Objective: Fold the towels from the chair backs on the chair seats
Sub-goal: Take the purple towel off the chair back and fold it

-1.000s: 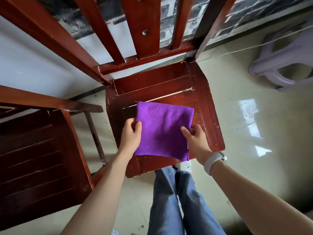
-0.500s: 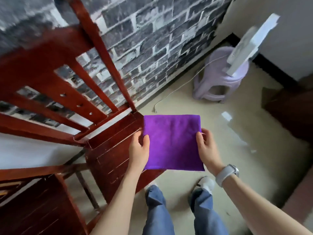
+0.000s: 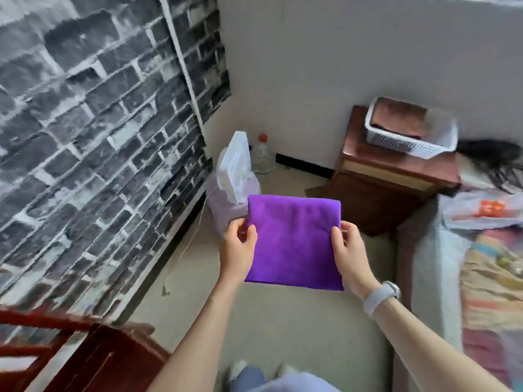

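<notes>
1. The left hand (image 3: 237,251) pinches the left edge of the folded purple cloth towel (image 3: 293,243). The thumb lies on top of the towel and the other fingers curl under it.
2. The right hand (image 3: 349,251) pinches the right edge of the same towel in the same way, thumb on top and fingers tucked behind.
3. The towel is a neat square. It is up in the air between the two hands, over the pale floor (image 3: 283,321). It touches nothing but the hands.
4. A grey watch band (image 3: 380,297) sits on the right wrist.
5. The dark red wooden chair (image 3: 107,360) is down in the bottom left corner of the view, well apart from the towel. It looks blurry.
6. Just past the far edge of the towel stands a light purple plastic stool (image 3: 226,205). A flat white thing (image 3: 235,165) leans on top of it.
7. A clear bottle with a red cap (image 3: 262,152) stands on the floor by the white wall.
8. A dark brown wooden cabinet (image 3: 390,188) stands to the right of the bottle. On its top sits a white plastic basket (image 3: 410,142) with brown cloth (image 3: 399,116) inside.
9. A bed with a colourful blanket (image 3: 492,278) runs along the right side.
10. A grey brick-pattern wall (image 3: 85,123) fills the left side.
</notes>
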The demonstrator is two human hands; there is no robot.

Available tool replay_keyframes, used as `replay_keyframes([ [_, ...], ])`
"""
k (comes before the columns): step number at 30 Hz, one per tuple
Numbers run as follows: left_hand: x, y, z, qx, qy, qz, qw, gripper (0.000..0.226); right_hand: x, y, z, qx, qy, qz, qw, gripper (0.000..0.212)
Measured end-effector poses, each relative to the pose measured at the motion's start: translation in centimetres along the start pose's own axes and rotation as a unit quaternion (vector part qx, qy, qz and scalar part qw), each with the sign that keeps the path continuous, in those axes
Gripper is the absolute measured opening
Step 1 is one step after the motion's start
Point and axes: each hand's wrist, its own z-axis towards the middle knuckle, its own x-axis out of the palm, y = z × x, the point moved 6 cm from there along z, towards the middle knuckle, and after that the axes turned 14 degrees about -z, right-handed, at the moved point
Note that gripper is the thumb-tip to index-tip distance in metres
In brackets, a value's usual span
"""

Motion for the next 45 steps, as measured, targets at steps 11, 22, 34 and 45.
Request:
replay_keyframes([
  [11, 22.9, -5.9, 13.3, 0.041, 0.15, 0.011, 0.988, 0.022, -11.7, -3.9, 17.7, 0.061, -0.101, 0.014, 0.993, 0.026],
  [22, 43.8, -10.0, 28.1, -0.006, 0.244, 0.035, 0.969, 0.027, -18.3, -5.9, 38.8, 0.167, -0.132, 0.054, 0.976, 0.027],
  [34, 60.5, -8.3, 38.0, -0.078, 0.211, 0.062, 0.972, 0.03, -21.3, -11.6, 57.5, 0.165, -0.069, 0.058, 0.982, 0.022],
  [45, 65.4, -9.3, 39.0, 0.148, 0.133, 0.312, 0.929, 0.043, -22.1, -15.2, 62.7, 0.085, -0.067, -0.226, 0.968, 0.047],
])
